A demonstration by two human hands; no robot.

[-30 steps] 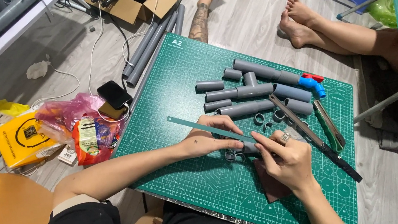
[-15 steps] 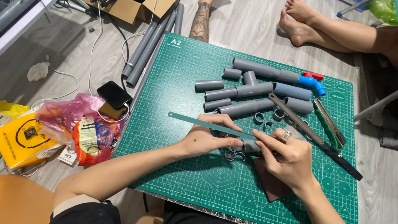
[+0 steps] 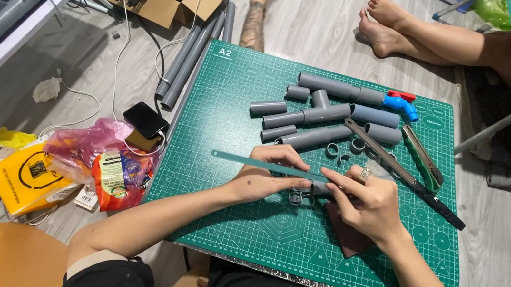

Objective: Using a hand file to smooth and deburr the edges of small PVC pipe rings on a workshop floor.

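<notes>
A green cutting mat (image 3: 243, 93) lies on a grey wood-look floor, with the person sitting at its near edge. Close to that near edge, about midway along it, a short grey pipe piece (image 3: 317, 188) rests on the mat. The left hand (image 3: 266, 178) presses down on it, fingers curled over the piece. A long thin green ruler (image 3: 251, 161) runs slantwise over the pipe piece, from under the right hand out past the left hand towards the mat's left edge. The right hand (image 3: 366, 201) has its fingers pinched narrowly on the ruler's end, just beside the pipe piece; a ring shows on one finger. A brown sheet (image 3: 345, 236) lies on the mat beneath this hand.

Further in, towards the far right corner, grey pipe lengths (image 3: 307, 116) lie in a loose cluster with a few small rings (image 3: 347, 147) beside them and a blue elbow fitting (image 3: 401, 106). A long black saw (image 3: 402, 174) slants along the right side. Off the left edge, a black phone (image 3: 145, 119) and coloured bags (image 3: 101, 159) sit on the floor. Another person's bare feet (image 3: 383, 17) rest beyond the far edge.
</notes>
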